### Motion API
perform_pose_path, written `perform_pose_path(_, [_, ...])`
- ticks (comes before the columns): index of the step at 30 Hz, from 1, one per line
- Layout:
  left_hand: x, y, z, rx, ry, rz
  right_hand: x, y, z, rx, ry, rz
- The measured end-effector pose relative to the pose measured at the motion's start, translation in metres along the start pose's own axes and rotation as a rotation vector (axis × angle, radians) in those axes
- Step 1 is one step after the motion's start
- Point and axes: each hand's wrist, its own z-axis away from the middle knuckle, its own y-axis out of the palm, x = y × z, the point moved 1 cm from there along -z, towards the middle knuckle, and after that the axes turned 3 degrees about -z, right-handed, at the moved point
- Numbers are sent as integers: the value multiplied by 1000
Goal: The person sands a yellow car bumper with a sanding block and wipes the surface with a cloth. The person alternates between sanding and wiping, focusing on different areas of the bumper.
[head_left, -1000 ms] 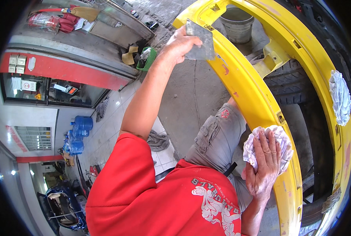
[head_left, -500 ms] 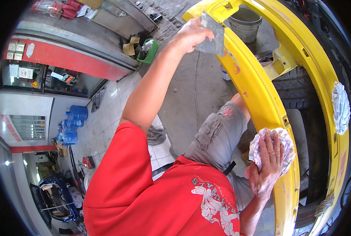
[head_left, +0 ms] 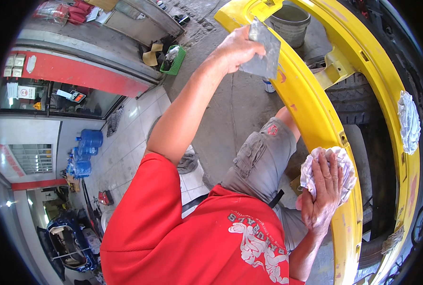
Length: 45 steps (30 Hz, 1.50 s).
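A yellow car bumper (head_left: 311,102) curves along my right side. My left hand (head_left: 240,51) is up near its far end, fingers and thumb closed on a grey sheet of sandpaper (head_left: 267,50). The sheet overlaps the bumper's edge; whether it touches the surface I cannot tell. Lower down, my right hand (head_left: 321,192) presses a crumpled white rag (head_left: 348,178) against the bumper, with the fingers laid over the cloth. A second white rag (head_left: 409,122) rests on the bumper's other side, and a small greyish rag (head_left: 392,240) lies nearer on that side.
A grey bucket (head_left: 289,26) and a tyre (head_left: 353,97) show through the bumper's openings. Beside the bumper a small can (head_left: 269,86) stands on the floor. A green basket (head_left: 174,61) sits by the wall. At left are blue water bottles (head_left: 89,138) and a dark blue car part (head_left: 69,242).
My left hand and the sandpaper have shifted slightly right and nearer along the bumper. The right hand stays on the white rag in nearly the same place. The view has moved a little.
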Motion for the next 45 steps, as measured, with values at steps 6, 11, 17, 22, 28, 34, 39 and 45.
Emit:
perform_pose_path(6, [-1, 0, -1, -2, 32, -101, 0, 0, 0, -5, -3, 0])
perform_pose_path(11, [4, -1, 1, 33, 46, -122, -1, -1, 1, -7, -13, 1])
perform_pose_path(17, [2, -2, 0, 102, 87, -158, -4, -1, 1, 5, -20, -9])
perform_pose_path(22, [-9, 15, 19, 53, 11, -98, -4, -1, 1, -6, -24, -13])
perform_pose_path(28, [-15, 38, 44, 167, 96, -74, -4, -2, 2, -5, -27, -14])
perform_pose_path(34, [-16, 37, 48, 257, 115, -163, -4, -2, 2, 0, -10, -37])
perform_pose_path(39, [-20, 45, 51, 75, 113, -83, -5, -3, 1, 7, -7, -58])
perform_pose_path(45, [-17, 55, 56, 235, 129, -100, -4, -5, 2, 13, -16, -30])
